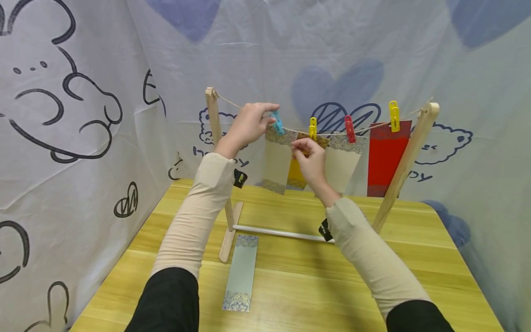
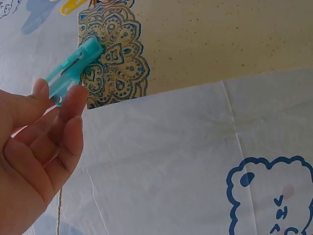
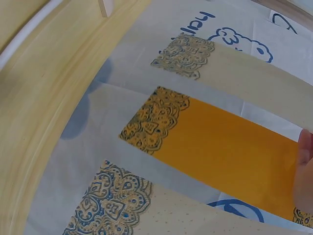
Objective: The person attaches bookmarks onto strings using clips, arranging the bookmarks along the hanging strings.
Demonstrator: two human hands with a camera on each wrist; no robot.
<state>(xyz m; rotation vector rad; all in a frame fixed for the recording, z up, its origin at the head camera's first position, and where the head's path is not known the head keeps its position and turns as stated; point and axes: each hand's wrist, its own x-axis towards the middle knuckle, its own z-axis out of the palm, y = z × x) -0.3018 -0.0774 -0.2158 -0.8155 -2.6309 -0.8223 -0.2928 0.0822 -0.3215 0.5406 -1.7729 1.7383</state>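
My left hand pinches a light-blue clothespin between thumb and fingers. The far end of this clothespin lies over the patterned top band of a cream card, which hangs at the string. My right hand pinches the same card near its upper right corner; in the right wrist view only a bit of that hand shows at the right edge. Beside it hang an orange-yellow card under a yellow clothespin and another cream card under a red clothespin.
A red card hangs at the right under a yellow clothespin. Wooden posts and a white rod frame the string. A pale patterned card lies on the wooden table. Printed cloth hangs behind.
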